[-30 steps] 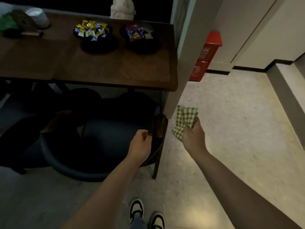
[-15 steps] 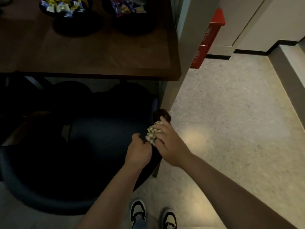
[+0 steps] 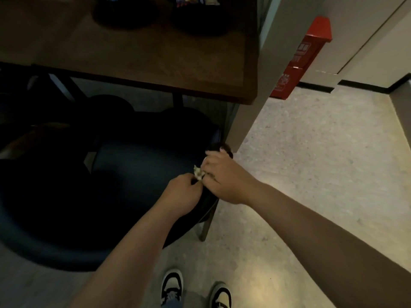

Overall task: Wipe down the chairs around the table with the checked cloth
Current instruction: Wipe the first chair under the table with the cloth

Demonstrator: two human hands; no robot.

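Observation:
A dark blue upholstered chair (image 3: 133,174) with a curved back stands tucked under the brown wooden table (image 3: 155,58). My right hand (image 3: 224,176) lies over the chair's right armrest and presses the green checked cloth (image 3: 198,173) against it; only a small corner of the cloth shows at its fingers. My left hand (image 3: 184,194) grips the chair's rim right beside it, fingers curled, touching the cloth's edge.
A pale pillar (image 3: 262,74) rises just beyond the armrest. Red boxes (image 3: 300,61) stand against the wall behind it. Two dark bowls (image 3: 200,21) sit on the table. Light speckled floor (image 3: 311,163) spreads to the right. My two shoes (image 3: 195,290) are below.
My right hand brought the cloth down from beside the pillar onto the chair's armrest and now covers most of it. The view has tilted down and closer to the chair.

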